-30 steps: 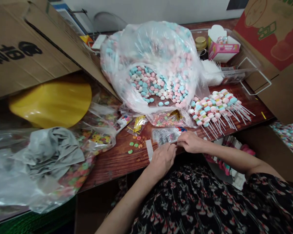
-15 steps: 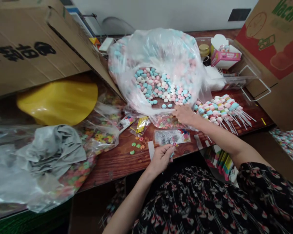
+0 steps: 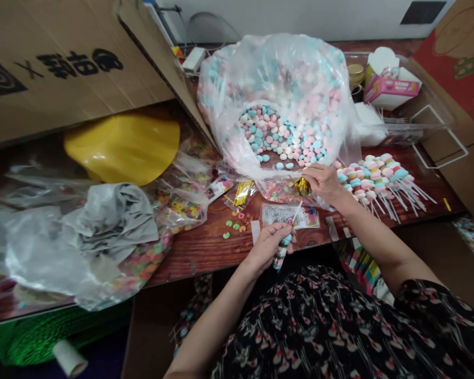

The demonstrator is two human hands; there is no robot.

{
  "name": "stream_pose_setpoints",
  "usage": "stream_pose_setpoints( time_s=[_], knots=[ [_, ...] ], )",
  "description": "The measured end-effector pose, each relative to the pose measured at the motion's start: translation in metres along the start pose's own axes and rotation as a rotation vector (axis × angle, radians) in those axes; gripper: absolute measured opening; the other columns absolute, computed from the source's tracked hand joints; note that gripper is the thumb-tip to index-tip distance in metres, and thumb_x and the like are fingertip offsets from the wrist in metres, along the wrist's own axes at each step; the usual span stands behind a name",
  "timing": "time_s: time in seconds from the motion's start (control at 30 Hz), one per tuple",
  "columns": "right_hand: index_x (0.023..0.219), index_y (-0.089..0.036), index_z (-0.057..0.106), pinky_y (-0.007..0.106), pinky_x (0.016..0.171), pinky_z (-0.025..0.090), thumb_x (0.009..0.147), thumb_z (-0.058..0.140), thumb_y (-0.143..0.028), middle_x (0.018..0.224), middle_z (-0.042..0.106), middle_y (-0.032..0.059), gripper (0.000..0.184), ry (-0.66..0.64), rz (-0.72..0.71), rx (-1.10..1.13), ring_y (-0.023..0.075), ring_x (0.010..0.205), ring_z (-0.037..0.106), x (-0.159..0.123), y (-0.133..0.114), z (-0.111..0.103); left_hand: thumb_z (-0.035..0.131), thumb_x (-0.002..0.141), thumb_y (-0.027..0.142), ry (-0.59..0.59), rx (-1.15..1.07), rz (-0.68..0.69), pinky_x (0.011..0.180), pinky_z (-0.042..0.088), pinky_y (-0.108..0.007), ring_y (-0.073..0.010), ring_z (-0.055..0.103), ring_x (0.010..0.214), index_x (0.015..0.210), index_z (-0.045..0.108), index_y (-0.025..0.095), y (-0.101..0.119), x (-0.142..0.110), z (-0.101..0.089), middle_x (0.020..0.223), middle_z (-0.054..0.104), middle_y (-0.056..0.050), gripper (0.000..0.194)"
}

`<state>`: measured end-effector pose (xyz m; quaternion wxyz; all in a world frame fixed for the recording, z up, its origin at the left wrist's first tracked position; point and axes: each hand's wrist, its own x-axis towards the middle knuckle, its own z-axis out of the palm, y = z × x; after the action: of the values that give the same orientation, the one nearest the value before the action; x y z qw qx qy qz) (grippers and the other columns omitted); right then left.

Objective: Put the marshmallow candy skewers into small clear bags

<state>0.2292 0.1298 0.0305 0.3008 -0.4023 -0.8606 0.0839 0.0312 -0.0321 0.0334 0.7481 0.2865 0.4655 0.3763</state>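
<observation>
Clasping candy (image 3: pixel 279 257) in left hand (image 3: pixel 269 243) by bench's (image 3: pixel 195 260) front edge, seemingly steadying it; can't tell if gripping gold ties (image 3: pixel 302 186) with right hand (image 3: pixel 323 182)

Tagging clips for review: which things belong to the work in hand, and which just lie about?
Seemingly in use: candy stick, in the left hand; gold strips, at the right hand; candy skewers.

Seemingly just lying about: grey cloth; cardboard tube.
</observation>
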Motion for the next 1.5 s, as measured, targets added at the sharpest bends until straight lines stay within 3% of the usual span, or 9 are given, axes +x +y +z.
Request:
stream_pose_setpoints(
  time_s=[0.3,0.57,0.63,0.73,0.87,1.07,1.2,1.33,1.5],
  knots=[
    [0.077,-0.019,0.069,0.025,0.068,0.047,0.077,0.064,-0.022,0.074,0.067,-0.0016,0.006,0.302,0.315,0.592,0.0133,0.069,0.060,-0.010,0.005,0.009,0.075,0.071,0.040,0.077,-0.111,0.051,0.040,0.041,-0.019,-0.0110,0.059,0.044,0.077,0.061,0.013,0.016,0.012,0.000,0.065,0.066,-0.003,0.031],
    [0.074,-0.020,0.063,0.026,0.071,0.047,0.076,0.064,-0.024,0.072,0.063,-0.0028,0.005,0.316,0.397,0.629,0.0134,0.071,0.057,-0.015,0.008,0.010,0.075,0.071,0.038,0.102,-0.150,0.095,0.046,0.047,-0.023,-0.0110,0.058,0.047,0.080,0.061,0.013,0.018,0.026,0.000,0.065,0.065,-0.002,0.030],
    [0.077,-0.019,0.062,0.027,0.074,0.047,0.079,0.058,-0.020,0.078,0.064,-0.0002,0.005,0.281,0.346,0.509,0.0150,0.076,0.058,-0.018,0.011,0.004,0.074,0.071,0.037,0.114,-0.159,0.109,0.048,0.049,-0.024,-0.0108,0.058,0.048,0.080,0.061,0.013,0.019,0.026,-0.002,0.065,0.065,-0.002,0.029],
    [0.089,-0.018,0.065,0.032,0.083,0.044,0.078,0.047,-0.008,0.097,0.064,0.0070,0.023,0.153,0.232,0.171,0.0195,0.093,0.057,-0.020,0.008,-0.011,0.074,0.071,0.035,0.141,-0.166,0.126,0.049,0.050,-0.025,-0.0107,0.058,0.048,0.080,0.061,0.013,0.019,0.025,-0.005,0.065,0.064,-0.001,0.027],
    [0.106,-0.017,0.066,0.037,0.090,0.037,0.081,0.044,-0.007,0.115,0.060,0.0114,0.035,-0.010,0.132,-0.169,0.0248,0.107,0.048,-0.017,-0.017,-0.021,0.074,0.071,0.036,0.168,-0.150,0.137,0.045,0.047,-0.022,-0.0105,0.058,0.048,0.080,0.061,0.013,0.017,0.024,-0.007,0.066,0.065,-0.001,0.028],
    [0.095,-0.016,0.070,0.041,0.081,0.035,0.091,0.047,-0.024,0.107,0.064,0.0143,0.025,-0.367,0.095,-0.345,0.0296,0.104,0.044,0.001,-0.056,0.005,0.076,0.071,0.041,0.245,-0.118,0.125,0.032,0.038,-0.018,-0.0092,0.054,0.044,0.085,0.063,0.014,0.015,0.018,0.000,0.068,0.064,0.000,0.034],
    [0.094,-0.017,0.069,0.041,0.079,0.035,0.090,0.046,-0.020,0.107,0.064,0.0138,0.024,-0.447,0.124,-0.369,0.0291,0.104,0.045,0.008,-0.058,0.018,0.076,0.071,0.045,0.249,-0.122,0.139,0.029,0.036,-0.018,-0.0089,0.052,0.043,0.087,0.063,0.015,0.017,0.008,-0.001,0.069,0.063,0.000,0.036],
    [0.093,-0.016,0.065,0.040,0.081,0.035,0.088,0.047,-0.017,0.106,0.065,0.0132,0.019,-0.378,0.109,-0.302,0.0281,0.104,0.047,0.004,-0.053,0.012,0.076,0.070,0.046,0.280,-0.122,0.112,0.029,0.033,-0.016,-0.0077,0.051,0.041,0.087,0.063,0.014,0.016,0.003,-0.009,0.068,0.064,0.000,0.038],
    [0.084,-0.018,0.057,0.033,0.083,0.038,0.087,0.042,-0.014,0.088,0.063,0.0066,0.016,-0.077,0.054,0.109,0.0195,0.090,0.052,-0.004,-0.044,0.000,0.075,0.069,0.046,0.271,-0.086,0.078,0.027,0.030,-0.014,-0.0072,0.049,0.039,0.088,0.064,0.014,0.013,0.008,-0.013,0.066,0.063,0.000,0.039]
  ],
)
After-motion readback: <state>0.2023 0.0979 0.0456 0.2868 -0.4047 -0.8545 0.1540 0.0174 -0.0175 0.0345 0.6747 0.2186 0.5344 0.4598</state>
